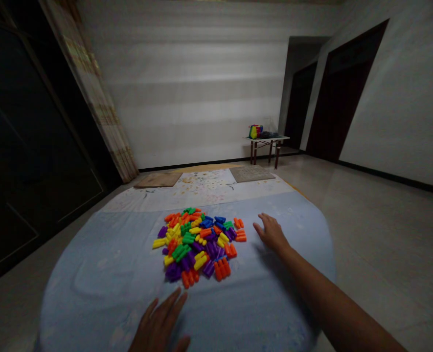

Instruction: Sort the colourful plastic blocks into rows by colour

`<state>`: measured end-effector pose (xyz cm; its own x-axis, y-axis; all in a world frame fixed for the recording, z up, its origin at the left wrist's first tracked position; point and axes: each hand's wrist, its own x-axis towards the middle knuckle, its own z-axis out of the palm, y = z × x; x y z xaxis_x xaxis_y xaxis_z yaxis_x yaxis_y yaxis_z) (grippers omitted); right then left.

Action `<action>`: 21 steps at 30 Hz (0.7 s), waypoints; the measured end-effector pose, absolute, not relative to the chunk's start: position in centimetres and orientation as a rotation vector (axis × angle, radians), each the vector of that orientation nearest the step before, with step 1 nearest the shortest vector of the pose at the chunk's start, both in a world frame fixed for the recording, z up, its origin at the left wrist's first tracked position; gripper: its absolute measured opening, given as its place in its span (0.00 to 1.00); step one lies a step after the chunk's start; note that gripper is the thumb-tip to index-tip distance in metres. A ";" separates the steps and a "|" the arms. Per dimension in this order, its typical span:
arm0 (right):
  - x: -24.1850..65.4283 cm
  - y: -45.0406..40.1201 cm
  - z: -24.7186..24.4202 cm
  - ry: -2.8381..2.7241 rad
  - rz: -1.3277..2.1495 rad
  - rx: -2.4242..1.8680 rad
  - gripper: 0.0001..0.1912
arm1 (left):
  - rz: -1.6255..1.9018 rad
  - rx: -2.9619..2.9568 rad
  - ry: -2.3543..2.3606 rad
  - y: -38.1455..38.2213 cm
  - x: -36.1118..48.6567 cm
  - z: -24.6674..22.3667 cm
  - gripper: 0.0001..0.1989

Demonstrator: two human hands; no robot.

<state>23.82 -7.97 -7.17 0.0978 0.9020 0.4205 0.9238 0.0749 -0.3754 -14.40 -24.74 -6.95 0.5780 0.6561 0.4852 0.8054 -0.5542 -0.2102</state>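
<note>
A loose heap of plastic toy blocks [197, 239], in orange, yellow, green, blue and purple, lies on the blue cloth [121, 244] over the table. My left hand [161, 318] is in front of the heap at the bottom of the view, fingers spread, nearest to an orange block [190, 278]. To the right of the heap, my right hand [270, 231] has its fingers apart, a short way from an orange block [240, 235]. Both hands hold nothing. The lower part of my left hand is cut off by the frame edge.
Two flat brown boards, one on the left [159, 180] and one on the right [252, 173], lie at the table's far end on a flowered white cloth [205, 188]. Beyond stands a small side table [263, 141] bearing a multicoloured bag [255, 131].
</note>
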 end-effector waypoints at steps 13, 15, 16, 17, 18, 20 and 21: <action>14.8 -3.6 -7.4 -1.734 0.458 -1.737 0.28 | -1.480 -1.813 -2.166 -9.1 -18.3 -5.5 0.24; 13.4 -3.4 -7.4 -1.729 0.499 -1.719 0.28 | -1.521 -1.769 -2.203 -8.0 -18.9 -6.3 0.23; 12.7 -3.4 -7.3 -1.719 0.532 -1.700 0.28 | -1.536 -1.758 -2.222 -7.6 -19.1 -6.7 0.23; 12.0 -3.3 -7.2 -1.709 0.570 -1.670 0.28 | -1.546 -1.758 -2.240 -7.4 -19.2 -7.0 0.24; 11.4 -3.4 -7.1 -1.701 0.610 -1.632 0.29 | -1.555 -1.759 -2.256 -7.2 -19.2 -7.3 0.25; 9.9 -3.5 -6.9 -1.688 0.692 -1.546 0.29 | -1.567 -1.773 -2.279 -7.2 -19.1 -7.9 0.26; 9.2 -3.6 -6.8 -1.680 0.726 -1.511 0.29 | -1.575 -1.780 -2.288 -7.3 -19.0 -8.2 0.26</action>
